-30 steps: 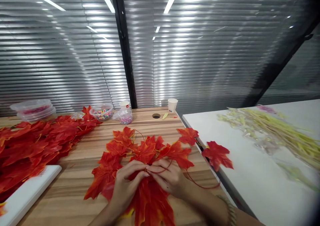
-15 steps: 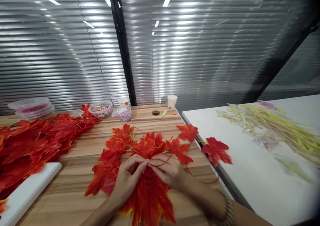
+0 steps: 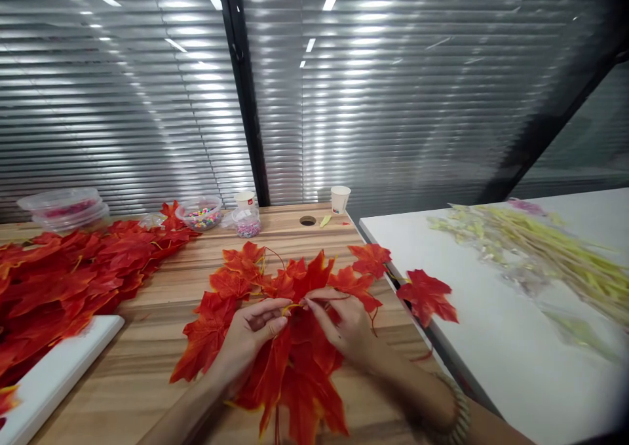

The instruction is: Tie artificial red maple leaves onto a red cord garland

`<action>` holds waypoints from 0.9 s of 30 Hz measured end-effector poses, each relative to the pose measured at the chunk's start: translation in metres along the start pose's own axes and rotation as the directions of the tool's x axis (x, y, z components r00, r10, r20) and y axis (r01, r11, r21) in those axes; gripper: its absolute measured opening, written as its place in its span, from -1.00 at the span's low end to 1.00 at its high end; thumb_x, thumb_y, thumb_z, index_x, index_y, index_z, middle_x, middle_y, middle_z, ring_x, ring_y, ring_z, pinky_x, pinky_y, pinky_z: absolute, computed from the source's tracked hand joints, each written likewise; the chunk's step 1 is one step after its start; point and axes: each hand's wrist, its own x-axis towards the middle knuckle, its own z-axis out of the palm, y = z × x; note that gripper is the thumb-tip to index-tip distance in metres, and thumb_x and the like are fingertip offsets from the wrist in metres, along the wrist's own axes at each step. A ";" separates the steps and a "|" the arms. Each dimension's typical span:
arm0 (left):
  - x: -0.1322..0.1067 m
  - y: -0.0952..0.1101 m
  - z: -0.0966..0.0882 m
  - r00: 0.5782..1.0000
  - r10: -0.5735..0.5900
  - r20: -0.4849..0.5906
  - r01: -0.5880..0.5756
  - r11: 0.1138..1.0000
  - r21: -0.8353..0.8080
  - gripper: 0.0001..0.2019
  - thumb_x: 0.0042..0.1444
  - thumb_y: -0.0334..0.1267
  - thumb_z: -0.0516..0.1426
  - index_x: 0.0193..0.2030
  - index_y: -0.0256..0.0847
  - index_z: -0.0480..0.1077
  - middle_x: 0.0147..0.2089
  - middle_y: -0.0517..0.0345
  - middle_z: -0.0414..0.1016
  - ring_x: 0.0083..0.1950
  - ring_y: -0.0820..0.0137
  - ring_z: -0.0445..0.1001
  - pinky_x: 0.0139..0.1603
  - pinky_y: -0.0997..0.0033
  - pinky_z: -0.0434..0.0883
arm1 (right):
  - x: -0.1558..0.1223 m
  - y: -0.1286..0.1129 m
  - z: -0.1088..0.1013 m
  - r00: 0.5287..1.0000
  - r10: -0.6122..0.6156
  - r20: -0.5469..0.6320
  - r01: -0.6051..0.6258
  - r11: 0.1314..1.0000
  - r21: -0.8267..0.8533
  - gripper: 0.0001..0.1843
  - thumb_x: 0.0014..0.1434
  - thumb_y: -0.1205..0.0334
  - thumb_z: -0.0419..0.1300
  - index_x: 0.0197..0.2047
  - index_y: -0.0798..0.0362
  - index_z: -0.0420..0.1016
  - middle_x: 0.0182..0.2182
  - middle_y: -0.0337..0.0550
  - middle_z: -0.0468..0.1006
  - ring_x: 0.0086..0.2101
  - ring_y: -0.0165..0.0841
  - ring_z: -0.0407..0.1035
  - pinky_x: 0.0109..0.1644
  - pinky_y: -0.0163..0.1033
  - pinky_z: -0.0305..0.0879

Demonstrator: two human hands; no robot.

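Note:
Both hands meet over a cluster of red artificial maple leaves [image 3: 314, 392] on the wooden table. My left hand [image 3: 253, 333] pinches a yellow leaf stem [image 3: 293, 306] between thumb and forefinger. On the other end of that short stem, my right hand [image 3: 344, 324] has its fingertips closed; whether they also grip the thin red cord is hidden. The cord [image 3: 374, 320] trails out to the right of my right hand. More leaves [image 3: 233, 274] lie around the hands, strung together, and one leaf [image 3: 426, 295] reaches over onto the white table.
A large heap of red leaves [image 3: 83, 268] lies at left beside a white board [image 3: 73, 366]. Behind stand bead tubs [image 3: 199, 214], a small jar [image 3: 246, 223] and paper cups [image 3: 340, 200]. Yellow dried stems [image 3: 540, 242] cover part of the white table [image 3: 515, 366].
My hands have drawn slightly apart, and the yellow stem now shows between them. The red cord that looped over my right hand has dropped away. A leaf behind the hands stands up more.

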 end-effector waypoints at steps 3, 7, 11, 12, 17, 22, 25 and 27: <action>0.000 0.002 -0.001 0.999 0.013 -0.030 -0.012 1.000 0.021 -0.68 -0.28 -0.31 0.31 -0.28 -0.21 0.50 -0.34 0.12 0.54 -0.28 0.41 0.45 -0.22 0.49 0.36 | -0.001 -0.002 0.000 1.000 0.018 0.003 -0.018 0.999 0.044 -0.86 0.10 0.43 0.08 -0.26 0.11 0.41 -0.42 -0.15 0.54 -0.40 -0.41 0.43 -0.30 -0.35 0.37; -0.001 0.002 0.001 1.000 -0.002 -0.013 0.001 0.999 -0.039 -0.68 -0.31 -0.33 0.32 -0.30 -0.21 0.50 -0.36 0.12 0.55 -0.31 0.42 0.45 -0.23 0.49 0.36 | -0.002 -0.008 0.003 0.999 -0.003 0.034 -0.002 0.990 0.139 -0.85 0.09 0.45 0.09 -0.26 0.11 0.43 -0.40 -0.13 0.54 -0.36 -0.40 0.44 -0.25 -0.33 0.38; -0.001 -0.001 0.001 1.000 -0.008 -0.005 0.007 0.995 -0.099 -0.67 -0.37 -0.34 0.34 -0.33 -0.23 0.51 -0.42 0.15 0.53 -0.36 0.46 0.44 -0.26 0.49 0.35 | -0.003 -0.013 0.005 0.997 0.022 0.068 -0.033 0.985 0.172 -0.85 0.10 0.44 0.07 -0.27 0.11 0.44 -0.40 -0.11 0.53 -0.35 -0.38 0.42 -0.26 -0.30 0.37; -0.001 -0.002 0.001 1.000 -0.009 -0.004 0.008 0.994 -0.107 -0.66 -0.38 -0.34 0.35 -0.33 -0.23 0.51 -0.44 0.16 0.52 -0.37 0.46 0.43 -0.26 0.49 0.35 | -0.003 -0.014 0.005 0.996 0.040 0.073 -0.052 0.984 0.168 -0.85 0.11 0.43 0.07 -0.28 0.11 0.44 -0.41 -0.12 0.53 -0.36 -0.38 0.42 -0.27 -0.29 0.37; -0.002 -0.002 0.003 0.998 -0.044 0.044 0.050 0.987 -0.152 -0.63 -0.37 -0.34 0.35 -0.29 -0.22 0.51 -0.48 0.20 0.48 -0.35 0.45 0.44 -0.19 0.44 0.34 | -0.005 -0.016 0.006 0.994 0.081 0.072 -0.092 0.984 0.153 -0.88 0.09 0.42 0.09 -0.32 0.11 0.44 -0.42 -0.12 0.53 -0.37 -0.38 0.42 -0.25 -0.29 0.36; -0.005 -0.001 0.006 0.994 -0.034 0.099 0.054 0.976 -0.209 -0.64 -0.31 -0.37 0.33 -0.25 -0.21 0.49 -0.36 0.13 0.53 -0.24 0.40 0.45 -0.09 0.38 0.33 | -0.007 -0.016 0.008 0.992 0.086 0.089 -0.100 0.981 0.166 -0.88 0.09 0.41 0.09 -0.32 0.11 0.45 -0.41 -0.11 0.53 -0.36 -0.37 0.42 -0.23 -0.27 0.36; -0.006 0.000 0.006 0.995 -0.037 0.091 0.058 0.970 -0.235 -0.67 -0.32 -0.37 0.33 -0.30 -0.23 0.50 -0.28 0.08 0.54 -0.17 0.38 0.45 -0.06 0.39 0.33 | -0.007 -0.016 0.009 0.992 0.083 0.094 -0.098 0.980 0.171 -0.87 0.10 0.40 0.08 -0.31 0.11 0.44 -0.41 -0.11 0.53 -0.36 -0.37 0.41 -0.24 -0.28 0.36; -0.006 -0.001 0.006 0.997 -0.046 0.064 0.061 0.968 -0.242 -0.67 -0.35 -0.36 0.34 -0.32 -0.24 0.49 -0.27 0.08 0.55 -0.17 0.38 0.46 -0.06 0.40 0.33 | -0.007 -0.016 0.009 0.993 0.071 0.093 -0.086 0.981 0.175 -0.87 0.11 0.40 0.07 -0.30 0.11 0.44 -0.41 -0.11 0.53 -0.36 -0.37 0.41 -0.23 -0.28 0.36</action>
